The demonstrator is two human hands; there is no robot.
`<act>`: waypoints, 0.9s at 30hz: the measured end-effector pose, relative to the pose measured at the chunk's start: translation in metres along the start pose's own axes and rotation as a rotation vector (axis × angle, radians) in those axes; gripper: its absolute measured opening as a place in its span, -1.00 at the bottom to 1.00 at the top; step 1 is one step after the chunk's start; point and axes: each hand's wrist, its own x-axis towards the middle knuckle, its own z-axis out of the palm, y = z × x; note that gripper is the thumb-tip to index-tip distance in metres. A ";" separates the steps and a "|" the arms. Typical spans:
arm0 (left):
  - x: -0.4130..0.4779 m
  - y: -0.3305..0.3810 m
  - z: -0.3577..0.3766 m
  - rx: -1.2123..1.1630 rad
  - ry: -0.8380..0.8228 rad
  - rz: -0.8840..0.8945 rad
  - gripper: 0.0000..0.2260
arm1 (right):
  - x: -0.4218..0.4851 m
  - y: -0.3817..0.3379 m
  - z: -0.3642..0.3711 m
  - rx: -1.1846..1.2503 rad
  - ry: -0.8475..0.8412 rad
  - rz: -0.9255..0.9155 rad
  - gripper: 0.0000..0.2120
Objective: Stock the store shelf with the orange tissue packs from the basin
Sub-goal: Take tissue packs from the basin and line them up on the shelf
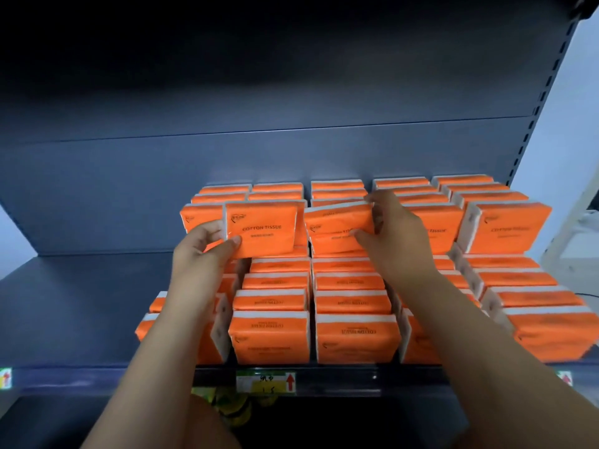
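Orange tissue packs fill the right two thirds of a dark grey shelf (pixel 81 306) in several columns, stacked two layers high at the back. My left hand (pixel 202 246) grips an upright pack labelled COTTON TISSUE (pixel 262 230) by its lower left corner, on the upper layer. My right hand (pixel 393 231) pinches the right end of a tilted pack (pixel 337 223) beside it, thumb below and fingers over the top. The basin is out of view.
The shelf's left third is bare metal up to the back panel (pixel 259 147). A price label strip (pixel 265 382) runs along the front edge. Yellow-green goods (pixel 233 405) sit on the shelf below. A slotted upright (pixel 534 124) bounds the right side.
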 end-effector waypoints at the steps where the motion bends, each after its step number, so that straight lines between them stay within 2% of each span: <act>1: 0.004 0.001 0.002 0.020 0.001 -0.003 -0.83 | 0.001 -0.002 0.002 -0.011 -0.005 0.004 -0.49; 6: 0.012 0.000 0.017 -0.022 0.006 -0.092 -0.84 | 0.003 -0.008 0.010 -0.116 -0.065 0.078 -0.59; 9: 0.019 -0.005 0.024 -0.009 0.039 -0.092 -0.83 | 0.004 -0.012 0.013 -0.168 -0.043 0.121 -0.57; 15: 0.029 -0.014 0.025 0.204 0.088 -0.039 -0.74 | 0.006 -0.018 0.016 -0.242 -0.022 0.169 -0.42; 19: 0.029 -0.019 0.027 0.342 0.106 0.001 -0.77 | 0.006 -0.019 0.016 -0.266 -0.020 0.152 -0.48; 22: 0.030 -0.023 0.030 0.462 0.127 0.064 -0.80 | 0.004 -0.019 0.018 -0.280 -0.011 0.132 -0.46; 27: 0.033 -0.026 0.032 0.487 0.106 0.088 -0.83 | 0.003 -0.016 0.019 -0.311 0.022 0.107 -0.48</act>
